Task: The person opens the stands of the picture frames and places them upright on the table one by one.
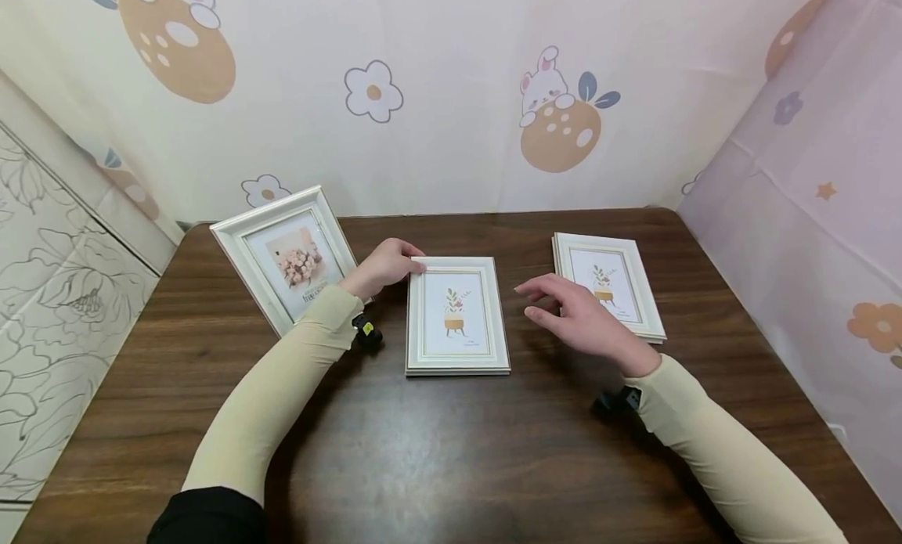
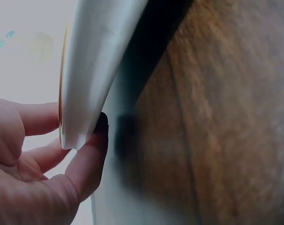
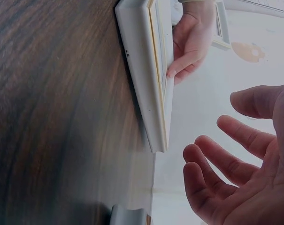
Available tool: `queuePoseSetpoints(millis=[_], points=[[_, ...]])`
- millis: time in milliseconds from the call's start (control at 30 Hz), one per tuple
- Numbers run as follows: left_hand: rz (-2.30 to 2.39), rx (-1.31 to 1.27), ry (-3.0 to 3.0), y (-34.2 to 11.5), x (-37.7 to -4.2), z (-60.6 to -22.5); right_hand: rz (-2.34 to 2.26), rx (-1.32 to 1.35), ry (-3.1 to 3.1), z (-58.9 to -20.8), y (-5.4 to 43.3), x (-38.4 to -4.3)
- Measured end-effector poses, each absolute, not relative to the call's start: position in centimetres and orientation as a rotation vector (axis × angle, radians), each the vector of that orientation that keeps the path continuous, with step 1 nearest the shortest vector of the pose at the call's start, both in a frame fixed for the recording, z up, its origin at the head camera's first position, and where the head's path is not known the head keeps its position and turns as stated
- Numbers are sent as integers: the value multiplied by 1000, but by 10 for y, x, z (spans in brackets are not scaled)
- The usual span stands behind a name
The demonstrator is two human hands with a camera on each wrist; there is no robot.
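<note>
A white picture frame (image 1: 456,317) with a potted-plant print lies face up near the middle of the dark wooden table, in the head view. My left hand (image 1: 387,267) pinches its far left corner. In the left wrist view, the thumb and fingers (image 2: 88,161) hold the white frame edge (image 2: 92,70) from both sides, with dark shadow between it and the table. Between this frame and a similar one on the right, my right hand (image 1: 578,313) hovers with loosely bent fingers, holding nothing. The right wrist view also shows the right hand (image 3: 247,164) apart from the middle frame (image 3: 149,79).
At the left, a larger white frame (image 1: 287,254) with a flower picture stands tilted, partly behind my left arm. The similar plant-print frame (image 1: 637,286) lies at the back right, partly covered by my right hand. A patterned curtain (image 1: 451,160) hangs behind the table (image 1: 423,450).
</note>
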State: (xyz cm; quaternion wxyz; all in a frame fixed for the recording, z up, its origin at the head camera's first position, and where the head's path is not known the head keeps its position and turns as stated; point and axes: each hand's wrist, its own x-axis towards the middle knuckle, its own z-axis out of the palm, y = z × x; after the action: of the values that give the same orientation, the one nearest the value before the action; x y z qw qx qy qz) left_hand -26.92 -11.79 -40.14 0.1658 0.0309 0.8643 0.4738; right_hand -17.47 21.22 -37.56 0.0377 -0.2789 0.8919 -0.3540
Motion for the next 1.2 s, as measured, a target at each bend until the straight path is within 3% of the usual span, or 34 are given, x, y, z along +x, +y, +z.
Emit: queuePoseSetpoints(millis=[1200], points=[[1998, 418, 2453, -124, -214, -350, -1205, -571, 2840, -384, 220, -180]])
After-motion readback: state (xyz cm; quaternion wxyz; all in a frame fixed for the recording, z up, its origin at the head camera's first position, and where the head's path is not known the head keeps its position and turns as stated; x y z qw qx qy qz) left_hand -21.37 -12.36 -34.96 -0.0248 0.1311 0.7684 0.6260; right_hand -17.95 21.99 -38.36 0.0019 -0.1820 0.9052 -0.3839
